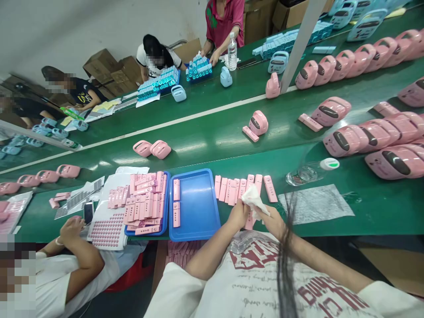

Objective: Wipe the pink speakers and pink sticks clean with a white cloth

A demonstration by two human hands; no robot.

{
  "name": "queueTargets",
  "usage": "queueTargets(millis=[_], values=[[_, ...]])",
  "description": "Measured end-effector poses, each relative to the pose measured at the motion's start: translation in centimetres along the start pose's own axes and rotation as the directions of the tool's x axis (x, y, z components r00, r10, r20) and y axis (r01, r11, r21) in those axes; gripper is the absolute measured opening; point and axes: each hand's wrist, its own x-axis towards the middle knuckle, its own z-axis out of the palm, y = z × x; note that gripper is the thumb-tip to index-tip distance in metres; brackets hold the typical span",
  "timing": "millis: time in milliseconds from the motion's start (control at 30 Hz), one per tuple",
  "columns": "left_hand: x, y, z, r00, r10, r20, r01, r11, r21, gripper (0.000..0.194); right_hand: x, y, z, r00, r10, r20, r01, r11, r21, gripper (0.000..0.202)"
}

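Note:
Near the front edge of the green bench, my left hand [239, 214] is closed around a small pink plastic bar [248, 221]. My right hand [274, 221] grips a crumpled white cloth [254, 197], which lies against the bar and hides its upper part. Just beyond my hands is a row of similar pink bars [232, 191] with small dark marks. One more bar [270, 188] lies at the right end of that row. To the left, a blue tray [195, 205] has two pink bars [176, 214] along its left side.
Another blue tray [164, 221] is heaped with pink bars. A clear bottle [308, 173] lies by a grey-white sheet [316, 205]. Pink handled housings [344, 140] crowd the right. A co-worker's hands [71, 229] are at the left; other people sit across the green line [205, 145].

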Motion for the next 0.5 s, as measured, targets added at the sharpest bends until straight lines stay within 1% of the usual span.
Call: queueTargets(millis=[67,133,200,267,333,433,500], values=[[0.8,-0.2,0.1,1.0,0.003,0.014,-0.004,0.998,0.063,0.031,0.8,0.6,-1.2,0.999,0.036,-0.007,-0.036,0.999,0.028,0.043],[2.0,0.2,-0.2,1.0,0.002,-0.03,0.002,0.99,0.143,0.034,1.5,1.3,-2.2,0.996,0.061,-0.063,-0.058,0.997,0.058,0.044],[3.6,1.0,-0.4,0.996,0.007,-0.086,0.013,0.975,0.223,0.04,2.0,1.7,-2.8,0.989,0.077,-0.124,-0.066,0.993,0.098,0.046],[5.2,2.0,-0.5,0.992,0.013,-0.124,0.024,0.956,0.293,0.048,2.4,1.9,-3.0,0.984,0.084,-0.159,-0.062,0.989,0.134,0.048],[6.3,2.8,-0.4,0.989,0.02,-0.145,0.032,0.937,0.347,0.055,2.7,1.8,-2.8,0.983,0.09,-0.158,-0.061,0.981,0.184,0.046],[7.2,3.3,-0.8,0.986,0.047,-0.161,0.019,0.922,0.386,0.051,2.9,1.5,-2.5,0.988,0.098,-0.122,-0.067,0.969,0.238,0.038],[7.6,3.0,-2.1,0.981,0.076,-0.179,-0.001,0.922,0.388,0.046,3.0,1.4,-2.4,0.989,0.096,-0.111,-0.067,0.968,0.243,0.037]])
